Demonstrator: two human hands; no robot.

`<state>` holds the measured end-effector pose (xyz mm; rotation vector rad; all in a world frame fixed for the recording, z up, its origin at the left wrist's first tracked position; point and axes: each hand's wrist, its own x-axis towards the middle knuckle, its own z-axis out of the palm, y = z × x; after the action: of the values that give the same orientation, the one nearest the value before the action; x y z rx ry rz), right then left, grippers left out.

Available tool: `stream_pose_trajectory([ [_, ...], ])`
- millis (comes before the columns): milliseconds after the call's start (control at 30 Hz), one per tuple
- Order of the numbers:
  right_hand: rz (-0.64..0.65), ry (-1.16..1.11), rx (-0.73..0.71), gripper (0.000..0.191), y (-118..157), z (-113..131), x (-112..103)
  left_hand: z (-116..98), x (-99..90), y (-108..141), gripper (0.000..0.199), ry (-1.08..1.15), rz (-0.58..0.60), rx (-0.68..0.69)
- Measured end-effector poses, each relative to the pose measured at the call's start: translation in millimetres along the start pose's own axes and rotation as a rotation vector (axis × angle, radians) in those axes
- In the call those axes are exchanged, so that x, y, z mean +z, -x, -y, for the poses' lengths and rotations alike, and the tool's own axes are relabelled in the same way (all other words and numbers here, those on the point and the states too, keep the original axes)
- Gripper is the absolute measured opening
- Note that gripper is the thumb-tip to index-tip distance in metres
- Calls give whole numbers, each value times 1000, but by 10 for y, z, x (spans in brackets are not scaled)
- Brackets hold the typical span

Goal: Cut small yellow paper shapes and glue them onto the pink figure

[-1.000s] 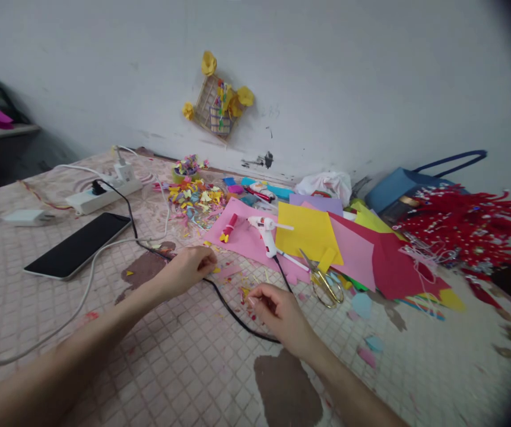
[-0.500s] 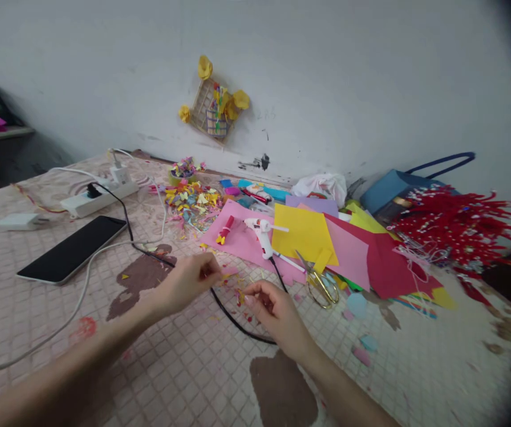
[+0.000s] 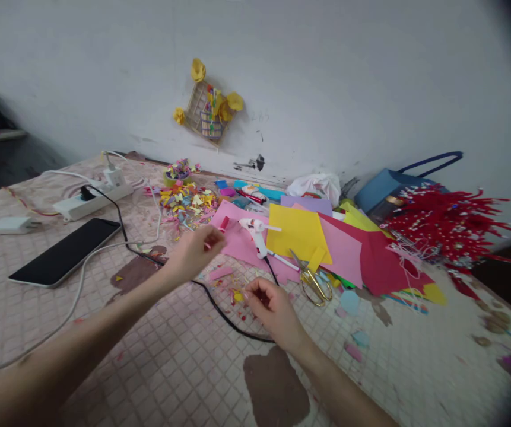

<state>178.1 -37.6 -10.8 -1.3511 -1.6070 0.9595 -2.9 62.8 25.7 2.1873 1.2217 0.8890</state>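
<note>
My left hand (image 3: 197, 252) hovers over the front left edge of a pink paper sheet (image 3: 237, 252). Its fingers are loosely curled, with a gap to the thumb and nothing visible between them. Just beyond the fingertips lies a small red paper roll (image 3: 224, 223), partly hidden by the hand. A pink paper strip (image 3: 220, 273) lies below that hand. My right hand (image 3: 270, 305) is pinched near the table, right of a yellow paper scrap (image 3: 237, 295); whatever its fingertips hold is too small to make out. A white glue gun (image 3: 257, 237) lies on the pink sheet between and beyond both hands.
Gold-handled scissors (image 3: 315, 284) lie by a yellow sheet (image 3: 297, 231). A black cord (image 3: 219, 311) runs beneath my hands. At left are a tablet (image 3: 66, 252) and a power strip (image 3: 92, 201). Paper scraps (image 3: 188, 201) heap behind; red fuzzy stems (image 3: 446, 225) lie at right.
My left hand has moved up and away toward the red roll, its fingers loosening, uncovering the pink strip. My right hand has barely moved. The view has shifted slightly.
</note>
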Motion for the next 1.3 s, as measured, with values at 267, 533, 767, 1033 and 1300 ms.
stream_pose_trajectory([
  [267, 13, -15, -7, 16, 5, -5, -29, 298, 253, -757, 25, -175, -43, -115],
  [533, -29, -12, -1, 15, -28, 10, -131, 263, 21, -681, 30, -58, 78, -210],
  [767, -27, -19, 54, 13, -44, 1, -248, -38, -66, 340, 32, 374, 499, -222],
  [1033, 121, 26, 35, 13, 0, -39, -128, 40, 28, 683, 31, 451, 579, -268],
  [1300, 218, 6, 76, 12, 47, -5, -88, 11, -85, 813, 42, 278, 669, -273],
])
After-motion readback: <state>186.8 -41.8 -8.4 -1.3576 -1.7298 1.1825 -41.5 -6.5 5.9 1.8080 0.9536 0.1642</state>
